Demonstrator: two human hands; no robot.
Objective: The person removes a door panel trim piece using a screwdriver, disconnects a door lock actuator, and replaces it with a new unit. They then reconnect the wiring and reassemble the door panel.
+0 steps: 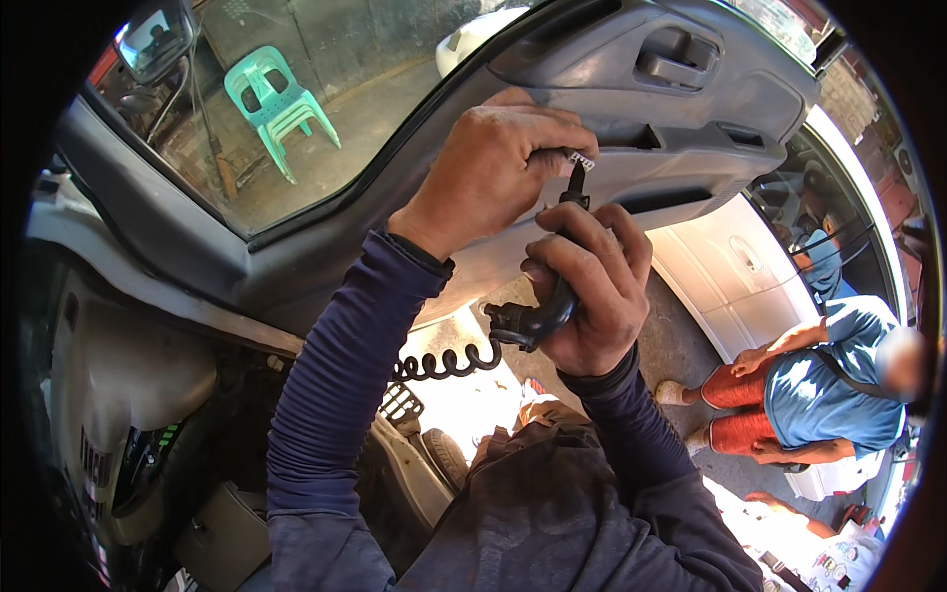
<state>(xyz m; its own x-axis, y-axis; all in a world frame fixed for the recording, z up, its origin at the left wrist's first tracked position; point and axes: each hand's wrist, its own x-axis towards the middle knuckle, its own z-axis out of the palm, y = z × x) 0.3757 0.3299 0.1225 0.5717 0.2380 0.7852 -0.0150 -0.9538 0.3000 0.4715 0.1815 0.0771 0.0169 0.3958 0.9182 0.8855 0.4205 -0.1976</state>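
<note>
My left hand [491, 170] pinches a small whitish part [582, 160] with a row of slots, which looks like an electrical connector. Most of it is hidden by my fingers. My right hand [598, 286] is wrapped round a black air blow gun [546, 321], whose dark nozzle [577, 182] points up at the small part, at or almost at its edge. From the gun's lower end a black coiled hose [449, 363] runs left, behind my left sleeve. Both hands are in front of the grey door panel [473, 212] of an open vehicle door.
The door's handle recess [679, 57] is at upper right. Stacked green plastic chairs [277, 107] show through the window, near a side mirror [155, 44]. A person in a blue shirt [838, 375] stands at right beside a white vehicle [730, 271]. The dashboard [138, 355] lies left.
</note>
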